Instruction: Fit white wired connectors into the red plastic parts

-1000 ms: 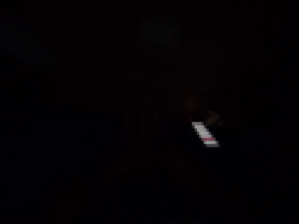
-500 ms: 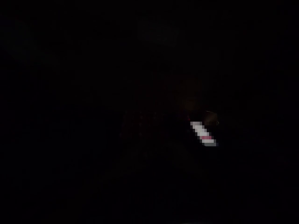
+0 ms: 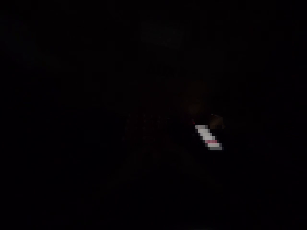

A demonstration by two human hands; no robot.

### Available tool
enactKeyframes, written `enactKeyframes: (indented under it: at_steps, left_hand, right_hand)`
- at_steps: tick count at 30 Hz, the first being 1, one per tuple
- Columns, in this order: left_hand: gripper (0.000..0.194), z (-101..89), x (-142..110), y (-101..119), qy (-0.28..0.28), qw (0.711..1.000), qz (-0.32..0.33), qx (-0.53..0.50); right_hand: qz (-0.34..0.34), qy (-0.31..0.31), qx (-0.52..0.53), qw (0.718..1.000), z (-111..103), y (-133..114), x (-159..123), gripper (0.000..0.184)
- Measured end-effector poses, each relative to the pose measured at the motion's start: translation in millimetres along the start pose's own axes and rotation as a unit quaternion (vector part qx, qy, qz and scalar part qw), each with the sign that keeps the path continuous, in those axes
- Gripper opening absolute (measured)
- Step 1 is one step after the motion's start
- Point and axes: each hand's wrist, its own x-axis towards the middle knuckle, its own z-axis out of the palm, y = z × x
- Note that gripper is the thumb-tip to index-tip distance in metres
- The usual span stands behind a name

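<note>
Nearly the whole view is black. A bright, slanted, pixelated patch [image 3: 208, 137], white with a pink band, glows right of the middle like a lit screen; its kind cannot be made out. Just above it a small brownish surface [image 3: 216, 121] catches some light. Faint brownish streaks run toward the middle from below on both sides. They could be my hands or forearms, but the dark hides their outlines. Whether either hand holds or touches anything does not show.
A tiny red light [image 3: 193, 121] shows beside the upper end of the bright patch. Above it hangs a dim orange glow [image 3: 194, 107]. Rows of very faint dots lie near the middle, and a dim greyish block [image 3: 161, 35] is at the top.
The bright patch stays in the same place. The faint streaks in the lower middle look slightly different, but no clear movement can be made out.
</note>
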Motion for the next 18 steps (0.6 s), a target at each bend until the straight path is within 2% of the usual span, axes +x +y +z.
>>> enactKeyframes:
  at_steps: [6, 12, 18]
  left_hand:
    - [0.028, -4.6, -3, 5, 0.03, 1.0, 0.001, 0.004]
    - [0.027, -4.6, -2, 2, 0.019, 1.0, 0.005, 0.004]
    - [0.026, 6.5, -2, 0, -0.019, 1.0, 0.011, 0.007]
  right_hand:
    - [0.036, 0.082, -0.014, 0.996, -19, 13, 1, 0.025]
    - [0.082, 0.169, -0.034, 0.982, -41, 38, 11, 0.028]
    - [0.106, 0.183, -0.046, 0.976, -30, 53, 20, 0.027]
